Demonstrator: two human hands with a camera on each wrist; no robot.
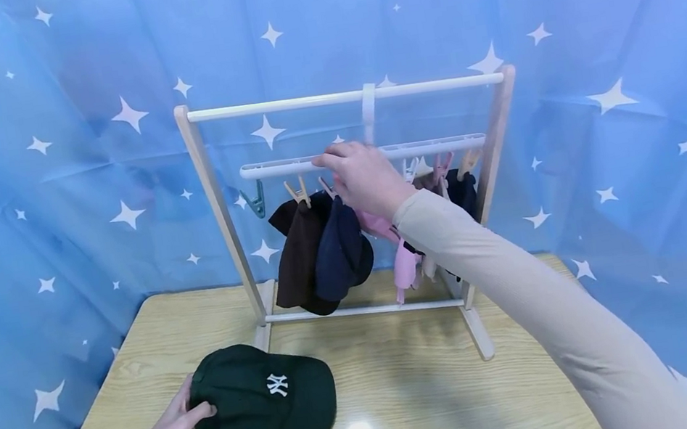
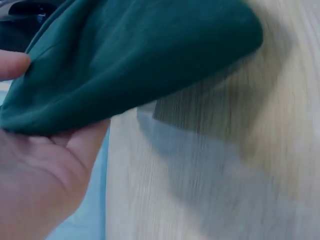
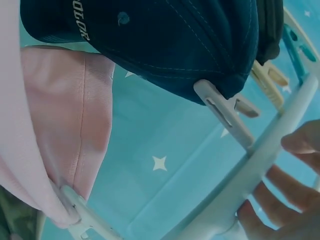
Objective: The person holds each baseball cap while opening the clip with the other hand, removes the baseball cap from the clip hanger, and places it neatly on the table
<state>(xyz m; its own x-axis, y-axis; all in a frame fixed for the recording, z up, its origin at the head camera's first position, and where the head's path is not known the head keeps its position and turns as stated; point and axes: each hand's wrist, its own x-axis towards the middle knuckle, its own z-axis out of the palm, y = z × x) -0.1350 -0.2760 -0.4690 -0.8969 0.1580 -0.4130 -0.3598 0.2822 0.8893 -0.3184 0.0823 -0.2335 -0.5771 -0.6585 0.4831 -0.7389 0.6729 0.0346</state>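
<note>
A dark green cap (image 1: 264, 401) with a white logo lies on the wooden table (image 1: 421, 394). My left hand (image 1: 191, 406) pinches its rim, thumb on top and fingers underneath; the left wrist view shows that cap (image 2: 140, 55) lifted a little off the wood. My right hand (image 1: 356, 176) reaches up to the white clip bar (image 1: 271, 169) hung in a wooden rack (image 1: 218, 210). In the right wrist view the bar (image 3: 260, 170) runs between thumb and fingers (image 3: 280, 195). A navy cap (image 1: 338, 252) (image 3: 165, 40) hangs beside that hand from a white clip (image 3: 225, 112).
Also clipped to the bar are a brown cap (image 1: 300, 257), a pink cap (image 1: 405, 268) (image 3: 75, 110) and a black one (image 1: 464, 190) behind my forearm. An empty teal clip (image 1: 256, 201) hangs at the bar's left end. Blue star-print cloth (image 1: 48, 175) surrounds the table.
</note>
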